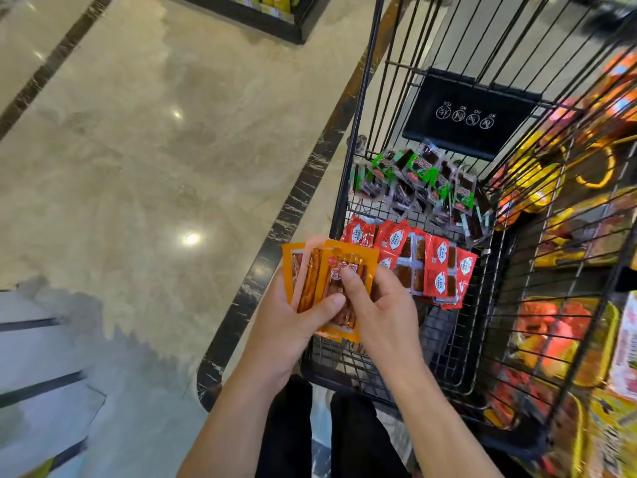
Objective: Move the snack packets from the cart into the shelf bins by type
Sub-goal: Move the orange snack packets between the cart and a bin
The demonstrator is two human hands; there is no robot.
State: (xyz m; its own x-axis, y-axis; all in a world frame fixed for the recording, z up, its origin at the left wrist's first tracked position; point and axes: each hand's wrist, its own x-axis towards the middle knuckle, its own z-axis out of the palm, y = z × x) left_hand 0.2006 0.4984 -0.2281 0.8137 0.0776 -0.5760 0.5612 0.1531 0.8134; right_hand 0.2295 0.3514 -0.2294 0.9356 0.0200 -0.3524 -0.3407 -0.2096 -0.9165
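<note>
Over the near left corner of the black wire cart, both hands hold a fan of several orange snack packets. My left hand grips the fan from below, thumb across the front packet. My right hand pinches the front packet from the right, with a finger on its face. Inside the cart lies a pile of red packets. Beyond it lies a pile of green-and-dark packets.
Shelf bins with orange, yellow and red packaged goods run along the right, seen through the cart's wires. A black sign panel hangs in the cart. A polished marble floor spreads to the left, with a dark shelf base at the top.
</note>
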